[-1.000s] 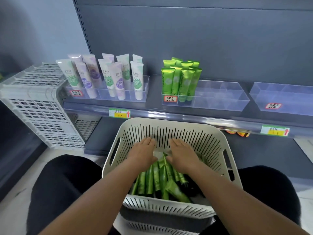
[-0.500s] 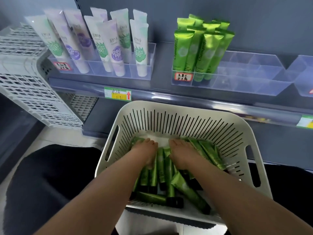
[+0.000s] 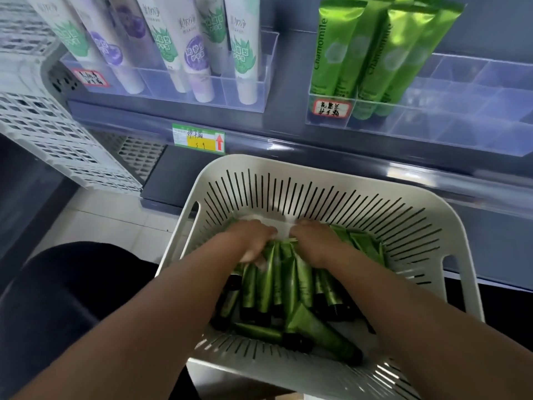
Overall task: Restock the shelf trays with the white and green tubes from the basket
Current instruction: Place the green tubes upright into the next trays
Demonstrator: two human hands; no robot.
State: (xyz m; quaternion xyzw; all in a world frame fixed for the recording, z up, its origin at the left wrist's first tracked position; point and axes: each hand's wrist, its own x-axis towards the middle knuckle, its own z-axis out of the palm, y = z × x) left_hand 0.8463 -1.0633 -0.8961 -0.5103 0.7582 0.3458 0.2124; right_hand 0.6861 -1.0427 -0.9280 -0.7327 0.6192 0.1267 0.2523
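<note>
Both hands are sunk among the green tubes (image 3: 277, 287) in the basket (image 3: 317, 180); the left hand (image 3: 251, 241) is curled round tube tops; the right hand (image 3: 313, 243) likewise; the trays (image 3: 467, 116) are held on the shelf above.

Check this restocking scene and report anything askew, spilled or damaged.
Nothing damaged or spilled. The green tubes lie jumbled in the basket, some crosswise, where both hands dig in. The shelved green tubes lean right in their tray, most of it unfilled.
</note>
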